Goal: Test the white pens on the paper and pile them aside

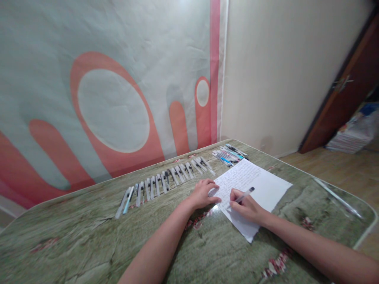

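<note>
Sheet of paper (pixel 271 193), partly handwritten, lies on the table (pixel 142 244). Right hand (pixel 245 206), over the sheet, pinches a pen (pixel 246 193). Left hand (pixel 205 193) rests at the sheet's left edge, fingers loosely spread. Row of pens (pixel 164 183) extends left of the sheet; pen pile (pixel 227 155) lies by its far corner.

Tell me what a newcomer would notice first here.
Probably the banner with orange shapes, beyond the table. Next, the row of pens across the tabletop, left of the paper. Then the right hand, holding a pen over that paper, with the left hand at its left edge.
</note>
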Motion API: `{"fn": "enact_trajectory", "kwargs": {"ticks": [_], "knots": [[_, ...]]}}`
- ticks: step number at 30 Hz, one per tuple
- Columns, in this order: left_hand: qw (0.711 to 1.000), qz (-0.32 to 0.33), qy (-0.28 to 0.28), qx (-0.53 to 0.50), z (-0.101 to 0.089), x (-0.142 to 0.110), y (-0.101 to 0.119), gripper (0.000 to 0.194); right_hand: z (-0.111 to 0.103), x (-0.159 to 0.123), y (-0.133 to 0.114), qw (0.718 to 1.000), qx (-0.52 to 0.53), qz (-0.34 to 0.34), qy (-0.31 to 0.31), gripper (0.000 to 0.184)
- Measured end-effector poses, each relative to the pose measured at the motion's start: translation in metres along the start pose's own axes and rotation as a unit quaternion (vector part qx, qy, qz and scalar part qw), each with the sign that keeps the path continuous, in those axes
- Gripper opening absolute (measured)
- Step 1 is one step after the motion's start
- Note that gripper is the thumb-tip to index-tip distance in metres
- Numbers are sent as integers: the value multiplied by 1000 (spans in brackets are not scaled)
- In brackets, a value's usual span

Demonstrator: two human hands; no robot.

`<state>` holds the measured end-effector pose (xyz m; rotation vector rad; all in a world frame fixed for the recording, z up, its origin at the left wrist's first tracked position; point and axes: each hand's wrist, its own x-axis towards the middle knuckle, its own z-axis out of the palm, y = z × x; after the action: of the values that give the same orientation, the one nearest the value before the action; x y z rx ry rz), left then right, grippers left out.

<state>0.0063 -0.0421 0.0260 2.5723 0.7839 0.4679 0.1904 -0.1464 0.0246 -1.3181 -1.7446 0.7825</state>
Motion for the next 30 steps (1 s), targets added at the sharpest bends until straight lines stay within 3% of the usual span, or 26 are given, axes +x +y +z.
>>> {"fn": "enact_trajectory", "kwargs": {"ticks": [18, 23, 27, 30], "knots": [[1000, 5, -1, 5, 0, 0, 0, 53, 0, 0, 1, 1000, 10, -11, -2, 9], [1000, 8, 0, 10, -1, -1, 1, 52, 0, 2, 5, 998, 43, 24, 39, 12], [999, 31, -1, 10, -3, -1, 3, 50, -7, 18, 10, 989, 105, 74, 76, 21], [999, 46, -8, 8, -3, -2, 4, 49, -20, 42, 14, 989, 104, 74, 79, 30]]}}
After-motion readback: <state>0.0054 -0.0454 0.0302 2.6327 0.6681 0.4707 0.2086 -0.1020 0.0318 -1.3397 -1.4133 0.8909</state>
